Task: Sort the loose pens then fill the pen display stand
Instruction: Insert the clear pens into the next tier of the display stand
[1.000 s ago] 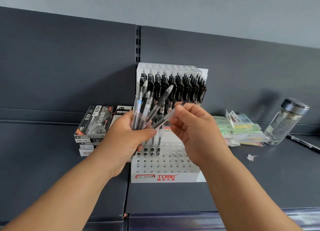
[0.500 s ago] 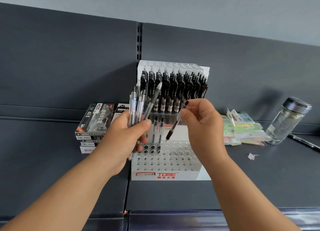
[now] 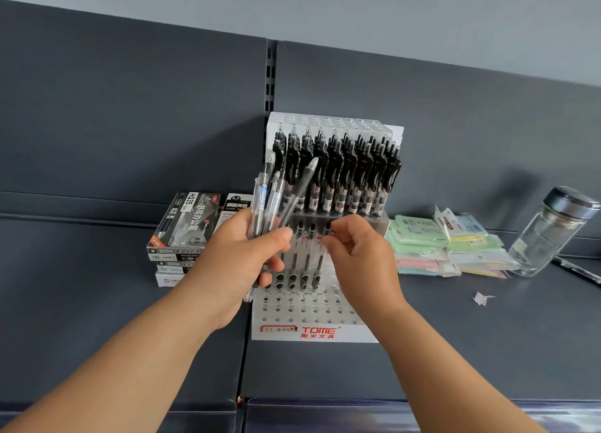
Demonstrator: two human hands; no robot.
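— What is held in the left hand (image 3: 240, 263)?

— A bundle of loose pens (image 3: 271, 201) is gripped there, with fingers and thumb wrapped round the barrels. The bundle is held upright and fanned out in front of the left edge of the pen display stand (image 3: 309, 333).

— And the right hand (image 3: 361, 257)?

— Its fingers are curled, and the top of a clear pen (image 3: 320, 265) appears to be pinched between the fingertips. That pen is set nearly upright in the stand's lower tier, with its lower end at a hole in the back row. It is placed just to the right of other pens (image 3: 308, 250) seated in that row.

— How is the stand filled?

— The upper tier is packed with black-clipped pens (image 3: 344, 172). Rows of open holes are seen across the front of the lower tier.

— What else is seen on the shelf (image 3: 455, 351)?

— A stack of pen boxes (image 3: 185, 227) is placed to the stand's left, and pastel packets (image 3: 435, 247) are piled to its right. A clear glass bottle (image 3: 549, 234) with a dark lid is stood beyond the packets. A paper scrap (image 3: 483, 298) is seen lying apart, in front of the bottle.
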